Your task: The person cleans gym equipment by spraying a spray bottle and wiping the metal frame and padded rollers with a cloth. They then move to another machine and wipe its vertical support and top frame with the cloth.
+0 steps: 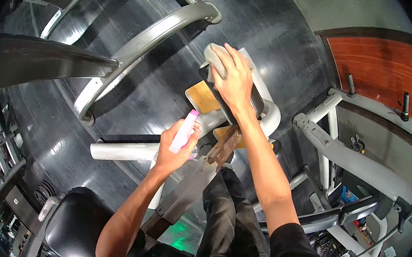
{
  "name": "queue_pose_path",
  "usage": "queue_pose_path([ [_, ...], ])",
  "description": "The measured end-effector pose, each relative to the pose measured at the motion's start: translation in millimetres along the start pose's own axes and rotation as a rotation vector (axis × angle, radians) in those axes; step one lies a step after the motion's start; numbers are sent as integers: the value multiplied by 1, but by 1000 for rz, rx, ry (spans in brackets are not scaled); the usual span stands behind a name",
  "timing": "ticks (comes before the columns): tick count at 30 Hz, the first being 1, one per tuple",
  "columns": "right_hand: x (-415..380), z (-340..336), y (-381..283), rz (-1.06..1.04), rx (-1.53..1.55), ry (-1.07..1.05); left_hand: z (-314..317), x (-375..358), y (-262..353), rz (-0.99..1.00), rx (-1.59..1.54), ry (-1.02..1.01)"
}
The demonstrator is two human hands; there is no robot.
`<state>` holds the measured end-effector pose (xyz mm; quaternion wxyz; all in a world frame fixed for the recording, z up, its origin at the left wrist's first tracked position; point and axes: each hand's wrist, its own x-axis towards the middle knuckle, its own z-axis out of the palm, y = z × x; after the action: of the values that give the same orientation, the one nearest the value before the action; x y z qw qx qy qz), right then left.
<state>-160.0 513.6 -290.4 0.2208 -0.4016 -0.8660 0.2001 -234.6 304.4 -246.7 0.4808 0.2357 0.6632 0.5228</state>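
Observation:
My left hand (174,147) is closed round a slim white-and-pink bottle (183,134), its bright pink end tilted up and away from me. Further forward, my right hand (234,79) presses a pale grey cloth (215,59) against the top end of a black pad (255,99) on a gym machine. My fingers bend over the cloth and partly hide it. Beside the pad are a yellowish footplate (203,97) and the machine's white frame (270,116). A brown-and-grey metal beam (194,180) runs between my two arms.
Curved grey machine tubing (150,37) arches at the left above the dark floor (117,114). A black padded seat (78,225) is at lower left. To the right stand another white machine frame (358,159) and a reddish wood panel (380,71). My legs (227,216) are below.

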Motion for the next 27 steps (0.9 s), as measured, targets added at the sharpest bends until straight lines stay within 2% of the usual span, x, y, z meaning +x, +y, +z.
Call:
queue_pose_path([
  [5, -36, -28, 21, -83, 42, -39, 0, 1, 8, -33, -64, -10],
  [7, -71, -56, 37, -60, 88, -182, 0, 1, 9, -33, -82, -71],
  [10, -117, -77, 59, 34, 86, -191, 1, 0, 6, -55, -64, -89],
  [13, -102, -73, 57, -35, 94, -173, 1, -1, 4, -58, -60, -84],
  [18, -7, -19, 18, -102, 85, -125, -1, -2, 10, -99, -4, -83],
  [20, 0, -10, 13, -98, 98, -116, -1, -1, 9, -98, -38, -65],
  [23, -22, -24, 19, -96, 105, -88, -2, 2, 1, -80, -84, -39],
  [25, -55, -45, 33, -114, 93, -141, -1, 3, 1, -66, -88, -46],
  [27, -90, -62, 45, -53, 126, -141, -3, 2, 0, -75, -43, -44],
])
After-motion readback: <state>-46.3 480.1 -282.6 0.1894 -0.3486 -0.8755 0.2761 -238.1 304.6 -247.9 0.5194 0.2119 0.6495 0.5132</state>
